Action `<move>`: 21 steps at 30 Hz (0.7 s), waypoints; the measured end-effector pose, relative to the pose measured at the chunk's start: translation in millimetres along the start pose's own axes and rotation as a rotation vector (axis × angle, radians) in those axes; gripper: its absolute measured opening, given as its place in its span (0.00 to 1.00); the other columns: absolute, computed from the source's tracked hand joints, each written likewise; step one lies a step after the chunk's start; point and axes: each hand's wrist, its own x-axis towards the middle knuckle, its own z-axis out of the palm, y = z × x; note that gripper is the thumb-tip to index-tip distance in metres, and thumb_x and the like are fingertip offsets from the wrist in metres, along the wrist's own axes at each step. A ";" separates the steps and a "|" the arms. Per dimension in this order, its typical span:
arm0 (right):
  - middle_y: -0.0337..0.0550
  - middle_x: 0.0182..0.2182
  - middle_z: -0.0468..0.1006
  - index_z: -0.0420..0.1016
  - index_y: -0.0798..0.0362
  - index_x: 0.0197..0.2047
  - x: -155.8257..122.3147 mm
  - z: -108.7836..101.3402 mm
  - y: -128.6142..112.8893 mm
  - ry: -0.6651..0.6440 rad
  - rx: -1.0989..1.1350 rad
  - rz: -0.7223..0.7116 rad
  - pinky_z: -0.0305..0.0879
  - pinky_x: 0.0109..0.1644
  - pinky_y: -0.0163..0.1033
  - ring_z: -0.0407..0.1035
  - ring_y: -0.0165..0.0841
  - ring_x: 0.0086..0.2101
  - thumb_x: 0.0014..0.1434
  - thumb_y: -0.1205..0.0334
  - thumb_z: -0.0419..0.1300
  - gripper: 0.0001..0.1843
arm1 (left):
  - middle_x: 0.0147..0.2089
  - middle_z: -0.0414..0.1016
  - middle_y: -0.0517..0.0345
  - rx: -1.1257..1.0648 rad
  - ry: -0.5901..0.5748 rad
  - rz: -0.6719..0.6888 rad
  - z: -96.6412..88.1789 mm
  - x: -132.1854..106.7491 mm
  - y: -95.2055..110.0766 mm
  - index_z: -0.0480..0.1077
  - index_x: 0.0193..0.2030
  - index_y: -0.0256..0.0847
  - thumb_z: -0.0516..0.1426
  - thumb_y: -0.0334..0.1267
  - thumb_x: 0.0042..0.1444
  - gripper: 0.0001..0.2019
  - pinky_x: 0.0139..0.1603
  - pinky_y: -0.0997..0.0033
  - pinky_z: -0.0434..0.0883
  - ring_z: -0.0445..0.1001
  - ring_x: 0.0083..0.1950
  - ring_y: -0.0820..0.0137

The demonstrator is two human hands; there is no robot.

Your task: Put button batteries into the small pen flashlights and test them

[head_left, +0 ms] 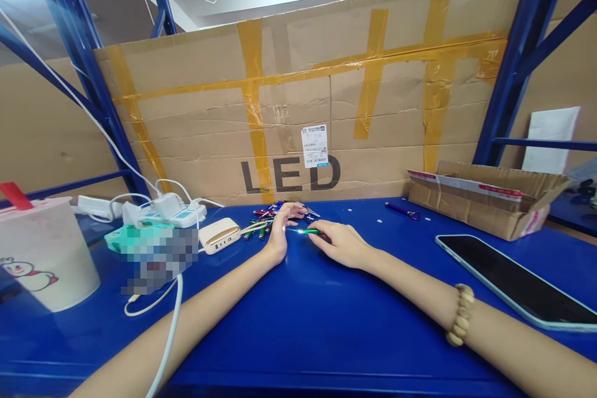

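One green pen (302,231), pinched in the right hand (344,245), lies crosswise, its free end toward the left hand (281,230), whose fingers curve loosely apart.

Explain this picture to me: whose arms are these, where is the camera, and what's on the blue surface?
There's no machine here: they belong to a person, whose head-worn camera looks forward and down. The right hand holds a slim, shiny green pen; the left hand curves beside a loose pile of slim multicoloured pens. On the smooth blue tabletop, a black-screened phone with a pale blue edge and an open brown cardboard box lie to the right. To the left are a white cup with a red straw and a small white-and-gold device.
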 end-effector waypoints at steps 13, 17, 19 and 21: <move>0.38 0.46 0.73 0.68 0.45 0.47 1.1 1.3 2.1 -0.008 0.005 -0.010 0.63 0.45 0.43 0.67 0.35 0.45 0.62 0.54 0.43 0.17 | 0.40 0.74 0.53 -0.001 0.011 -0.006 0.5 -0.2 -0.4 0.66 0.35 0.39 0.42 0.44 0.52 0.16 0.39 0.68 0.63 0.70 0.42 0.65; 0.40 0.46 0.74 0.68 0.46 0.47 1.3 1.0 1.7 -0.021 0.000 -0.009 0.63 0.45 0.42 0.68 0.35 0.45 0.62 0.54 0.44 0.17 | 0.40 0.74 0.53 0.003 0.005 -0.005 -0.1 0.0 -0.7 0.66 0.35 0.39 0.42 0.44 0.52 0.16 0.39 0.68 0.63 0.70 0.42 0.65; 0.40 0.46 0.73 0.68 0.46 0.47 1.5 0.9 1.6 -0.025 -0.002 -0.005 0.63 0.45 0.42 0.68 0.36 0.45 0.62 0.55 0.43 0.17 | 0.40 0.74 0.53 0.005 0.007 -0.004 0.1 -0.3 -0.6 0.66 0.35 0.40 0.42 0.44 0.52 0.16 0.39 0.68 0.62 0.70 0.42 0.65; 0.40 0.46 0.73 0.68 0.46 0.47 1.6 0.9 1.6 -0.028 -0.004 -0.001 0.63 0.45 0.43 0.68 0.36 0.45 0.62 0.55 0.43 0.17 | 0.40 0.74 0.53 0.006 0.008 -0.004 0.5 -0.5 -0.3 0.66 0.35 0.40 0.42 0.44 0.51 0.16 0.39 0.68 0.62 0.69 0.42 0.65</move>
